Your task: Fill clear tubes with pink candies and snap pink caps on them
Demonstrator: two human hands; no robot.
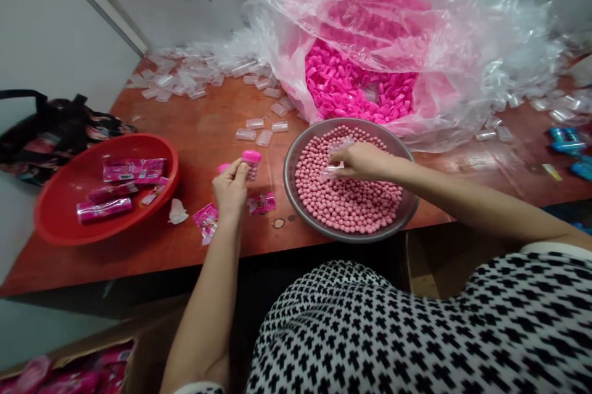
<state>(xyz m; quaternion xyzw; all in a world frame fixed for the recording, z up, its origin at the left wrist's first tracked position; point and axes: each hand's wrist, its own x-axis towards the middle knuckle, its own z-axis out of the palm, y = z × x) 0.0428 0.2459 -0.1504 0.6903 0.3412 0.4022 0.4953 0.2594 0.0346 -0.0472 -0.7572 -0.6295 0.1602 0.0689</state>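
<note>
My left hand point(230, 187) is closed around a small clear tube with a pink cap point(252, 161), held upright just above the red-brown table point(194, 129). A second pink cap peeks out by its thumb. My right hand point(358, 161) reaches into a round metal bowl point(296, 153) filled with small pink candy balls point(351, 197). Its fingers pinch a clear tube point(335, 160) that lies low over the balls.
A red basin point(60, 209) with pink packets stands at the left. A large plastic bag of pink caps point(356, 82) sits behind the bowl. Loose clear tubes point(259, 129) litter the table's back. Pink wrappers point(206, 219) lie near my left hand. A dark bag point(50, 129) rests far left.
</note>
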